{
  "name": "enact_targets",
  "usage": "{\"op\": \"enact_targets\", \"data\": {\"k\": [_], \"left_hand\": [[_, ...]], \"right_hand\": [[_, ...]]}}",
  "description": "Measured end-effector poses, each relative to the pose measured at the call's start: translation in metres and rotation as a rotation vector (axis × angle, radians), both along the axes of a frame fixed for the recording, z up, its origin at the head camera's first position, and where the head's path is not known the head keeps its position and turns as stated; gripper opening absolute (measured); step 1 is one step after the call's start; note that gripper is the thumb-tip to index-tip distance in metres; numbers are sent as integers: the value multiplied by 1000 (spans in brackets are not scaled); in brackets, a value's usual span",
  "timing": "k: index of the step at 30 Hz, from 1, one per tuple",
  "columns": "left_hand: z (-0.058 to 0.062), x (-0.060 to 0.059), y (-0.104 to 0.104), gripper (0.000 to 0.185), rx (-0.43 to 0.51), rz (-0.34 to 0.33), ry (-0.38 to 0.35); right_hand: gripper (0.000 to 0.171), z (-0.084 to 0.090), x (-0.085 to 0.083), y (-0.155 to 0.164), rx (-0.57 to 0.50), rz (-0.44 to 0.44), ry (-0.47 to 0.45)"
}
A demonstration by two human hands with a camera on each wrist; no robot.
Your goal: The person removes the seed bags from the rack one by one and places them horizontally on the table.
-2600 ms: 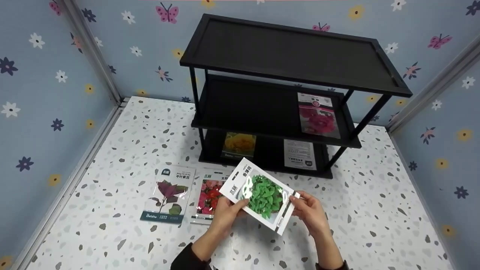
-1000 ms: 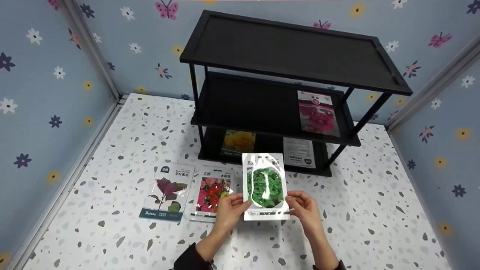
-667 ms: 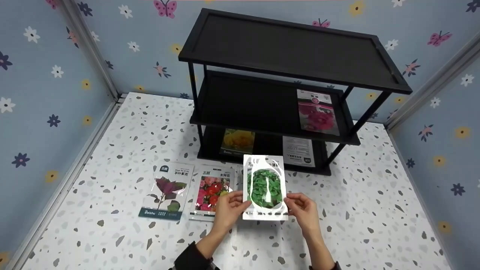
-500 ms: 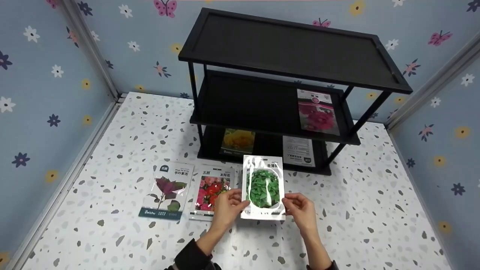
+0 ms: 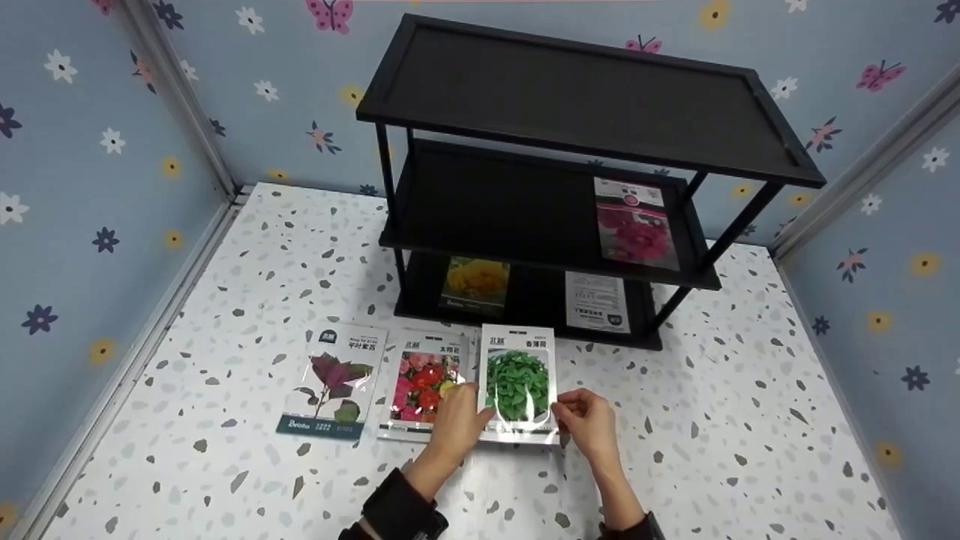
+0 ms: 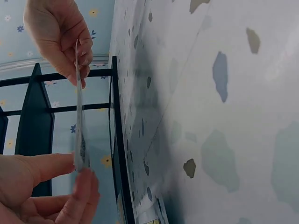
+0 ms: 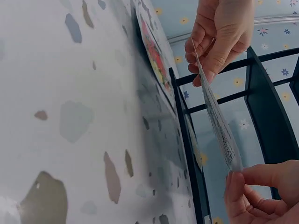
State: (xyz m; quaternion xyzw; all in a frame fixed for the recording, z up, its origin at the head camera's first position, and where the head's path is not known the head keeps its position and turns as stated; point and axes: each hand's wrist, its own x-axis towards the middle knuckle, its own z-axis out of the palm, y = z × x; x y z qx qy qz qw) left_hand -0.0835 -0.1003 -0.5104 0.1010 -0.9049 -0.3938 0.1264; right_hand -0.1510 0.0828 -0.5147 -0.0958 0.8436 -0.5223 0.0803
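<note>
A white seed packet [image 5: 517, 382] with a green leafy plant on it is pinched by both hands at its lower side edges. My left hand [image 5: 456, 421] grips the left edge, my right hand [image 5: 588, 429] the right edge. Edge-on in the left wrist view, the packet [image 6: 79, 116] stands apart from the tabletop, thumb and fingers on either side. Printed text covers the back of the packet [image 7: 217, 116] in the right wrist view. Just left of it lies a seed packet with red and pink flowers [image 5: 420, 382], partly hidden by my left hand.
A purple-leaf seed packet [image 5: 334, 382] lies farther left on the speckled table [image 5: 225, 330]. Behind stands a black three-tier shelf [image 5: 585, 105]. Its middle tier bears a pink-flower packet [image 5: 637, 232]; the bottom tier bears a yellow-flower packet [image 5: 476, 285] and a text-side-up packet [image 5: 598, 304].
The green-leaf packet has turned from slanted to upright, then moved down and slightly left, level with the red-flower packet. Both hands have moved with it and keep their grip.
</note>
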Motion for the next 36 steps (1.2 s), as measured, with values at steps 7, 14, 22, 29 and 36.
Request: {"op": "enact_targets", "data": {"k": [7, 14, 22, 29, 36], "left_hand": [[-9, -5, 1, 21, -67, -5, -49], [-13, -9, 1, 19, -76, 2, -87], [-17, -12, 3, 19, -103, 7, -113], [-18, -13, 4, 19, -102, 11, -112], [-15, -9, 4, 20, -125, 0, -116]], "right_hand": [[7, -10, -1, -2, 116, 12, -2], [7, -15, -3, -4, 230, 41, 34], [8, -18, -5, -5, 255, 50, 9], [7, -20, -6, -5, 272, 60, 7], [13, -14, -3, -1, 292, 107, 14]]}}
